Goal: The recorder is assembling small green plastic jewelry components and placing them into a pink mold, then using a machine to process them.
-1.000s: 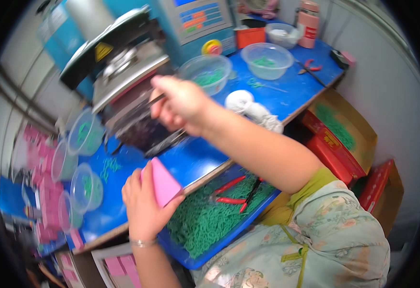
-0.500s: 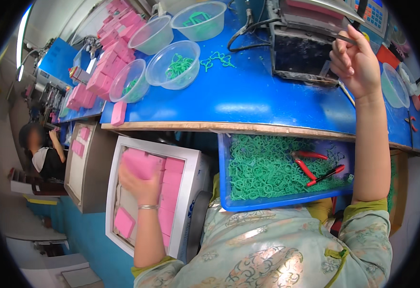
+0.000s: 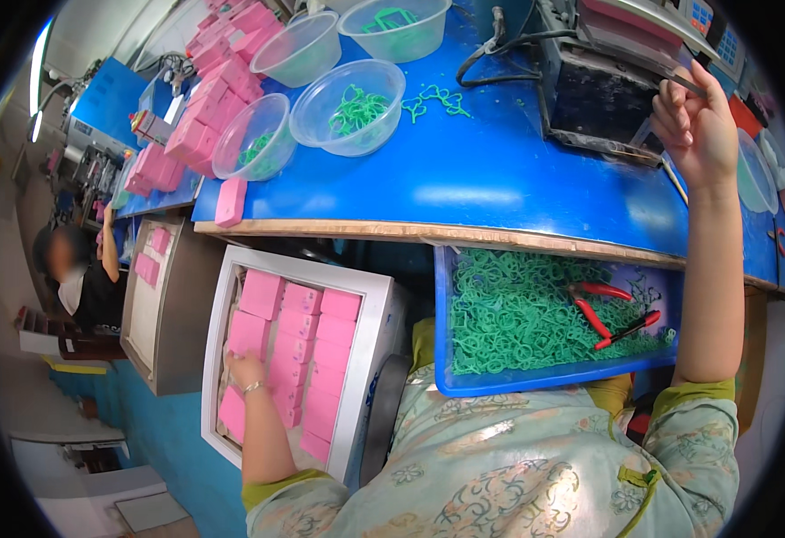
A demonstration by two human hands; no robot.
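My left hand (image 3: 246, 369) is over a white-framed box (image 3: 372, 309) at the lower left, its fingers bent against the lower end of a pink block (image 3: 249, 334). Rows of similar pink blocks fill much of that box, and another pink block (image 3: 232, 412) lies just below the hand. Raised at the upper right, my right hand (image 3: 699, 125) has its fingers curled round a dark flat lever (image 3: 686, 83). The lever belongs to a dark machine (image 3: 603, 94) with a pink block (image 3: 630, 31) on its upper part.
A blue tray (image 3: 442, 359) holds green wavy pieces and red-handled pliers (image 3: 603, 341). Clear bowls (image 3: 307, 125), a single pink block (image 3: 230, 202) and stacked pink blocks (image 3: 193, 143) stand on the blue table (image 3: 464, 193). Another person (image 3: 87, 278) sits at the far left.
My left hand has moved down the left column of the box, uncovering the pink block at its upper end. My right hand remains at the lever. The whole view has shifted slightly.
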